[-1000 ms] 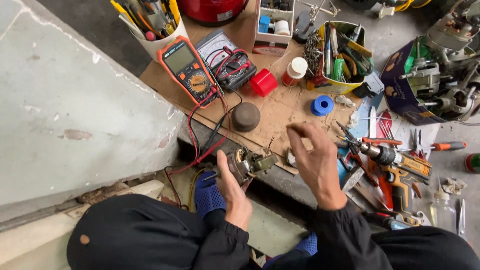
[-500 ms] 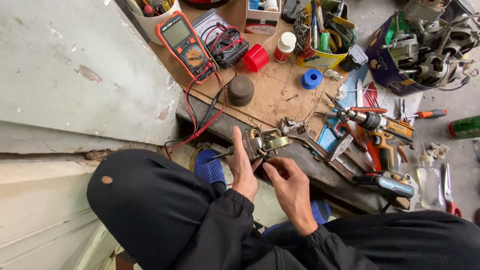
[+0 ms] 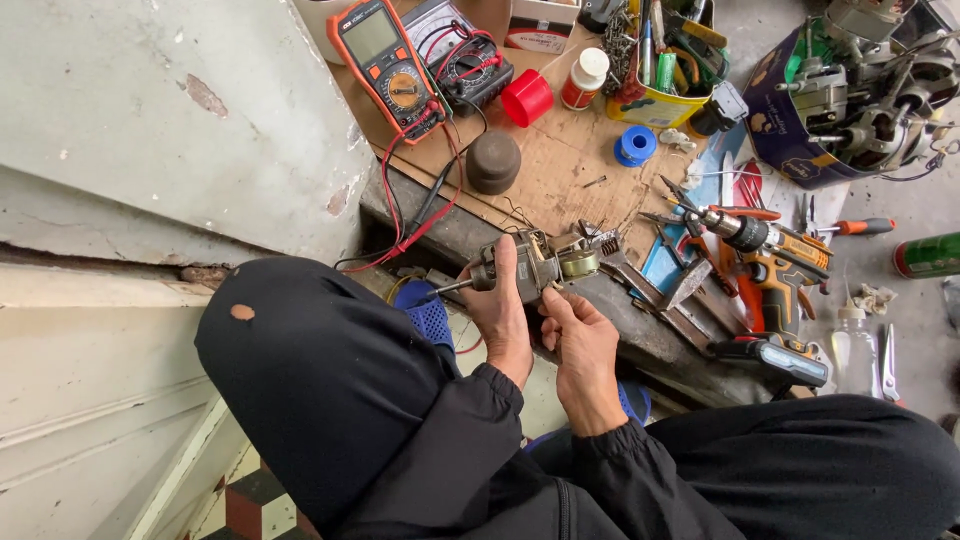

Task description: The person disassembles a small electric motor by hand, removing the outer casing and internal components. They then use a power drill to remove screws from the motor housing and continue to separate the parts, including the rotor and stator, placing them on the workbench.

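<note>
While left hand (image 3: 503, 310) grips small motor (image 3: 535, 266) (underside hidden), right hand (image 3: 580, 340) pinches its edge.

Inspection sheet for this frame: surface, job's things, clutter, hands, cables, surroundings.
Surface: worn cardboard sheet over a dark ledge.
Job's things: small electric motor, held above the ledge edge.
Clutter: orange multimeter, red cup, blue solder spool, cordless drill, yellow tool tub.
Hands: left hand grips the motor; right hand touches its underside.
Cables: red and black test leads trail off the ledge.
Surroundings: peeling grey wall; more motors in a box.
</note>
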